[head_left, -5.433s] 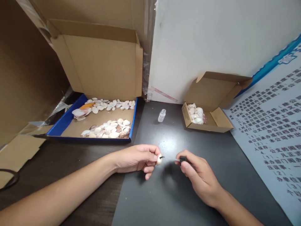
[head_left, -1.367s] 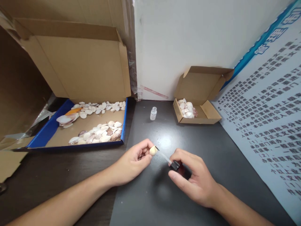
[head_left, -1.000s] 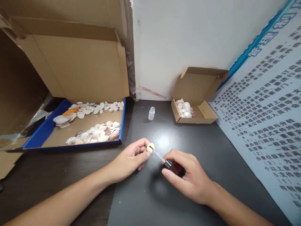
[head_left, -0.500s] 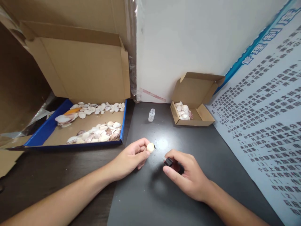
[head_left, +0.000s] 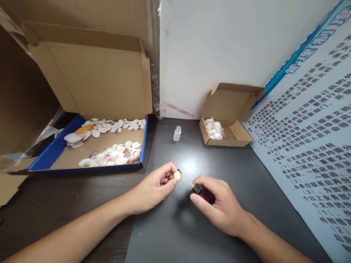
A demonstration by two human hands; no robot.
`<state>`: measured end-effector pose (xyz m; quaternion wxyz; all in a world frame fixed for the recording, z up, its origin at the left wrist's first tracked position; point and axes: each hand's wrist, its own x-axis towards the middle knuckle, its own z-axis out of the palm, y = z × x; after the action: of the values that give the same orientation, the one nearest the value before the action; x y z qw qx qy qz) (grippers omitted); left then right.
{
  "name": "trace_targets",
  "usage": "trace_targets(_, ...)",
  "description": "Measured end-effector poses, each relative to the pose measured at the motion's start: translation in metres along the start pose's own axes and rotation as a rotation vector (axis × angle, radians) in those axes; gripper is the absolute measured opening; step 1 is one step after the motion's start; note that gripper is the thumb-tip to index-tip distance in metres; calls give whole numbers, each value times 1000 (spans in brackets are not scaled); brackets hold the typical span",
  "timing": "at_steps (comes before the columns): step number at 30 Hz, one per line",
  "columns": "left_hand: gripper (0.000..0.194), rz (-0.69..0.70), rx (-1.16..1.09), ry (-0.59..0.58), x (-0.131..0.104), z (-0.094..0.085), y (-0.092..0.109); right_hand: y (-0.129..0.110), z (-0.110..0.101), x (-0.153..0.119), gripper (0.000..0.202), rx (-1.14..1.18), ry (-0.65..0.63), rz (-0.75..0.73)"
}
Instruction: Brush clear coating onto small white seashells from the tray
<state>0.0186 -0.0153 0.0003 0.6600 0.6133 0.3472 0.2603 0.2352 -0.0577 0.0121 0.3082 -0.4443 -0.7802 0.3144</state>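
Note:
My left hand [head_left: 155, 188] is closed, pinching a small round pale-yellow piece [head_left: 177, 176], possibly a shell, between thumb and fingers. A dark bit shows at that piece's upper edge. Across from it, my right hand [head_left: 219, 202] is wrapped round a small dark object [head_left: 196, 189] with a black faceted end pointing toward the left hand. The rest of its body is mostly hidden by fingers and shadow. Both hands are just above the dark mat, a short gap between them. A small clear glass vial [head_left: 177, 134] with a label and no cap stands beyond them.
At the left, an open blue-edged cardboard box [head_left: 63, 160] holds many shells [head_left: 117, 153] in two groups. A smaller open cardboard box [head_left: 233, 142] with white shells [head_left: 214, 129] stands back right. A white wall [head_left: 219, 44] and a printed poster [head_left: 309, 120] bound the dark mat [head_left: 164, 233].
My left hand has shifted slightly right and down with the pale piece, which looks turned a little. My right hand has barely moved. The view has shifted slightly.

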Motion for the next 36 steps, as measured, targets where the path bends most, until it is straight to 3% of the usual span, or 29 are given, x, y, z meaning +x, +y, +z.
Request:
trace_targets(3,32,-21,27,-19,0,-1,1,0,0,1,20,-33,67,32)
trace_targets(7,33,-32,47,-37,0,-2,1,-1,-1,2,19,7,-2,-46)
trace_targets(12,33,-34,59,-22,0,-2,2,-1,-1,2,24,-21,46,-2)
trace_targets(17,32,-23,40,-30,0,-2,1,-1,1,0,17,63,-36,-62)
trace_targets(23,32,-76,19,-52,-1,-4,0,-3,-1,1,26,-30,41,-9)
trace_targets(28,32,-91,-50,-33,0,-5,1,-5,-2,1,15,19,-33,-67)
trace_targets(36,37,-85,-107,-1,1,-6,4,-3,0,1,25,20,-60,-11)
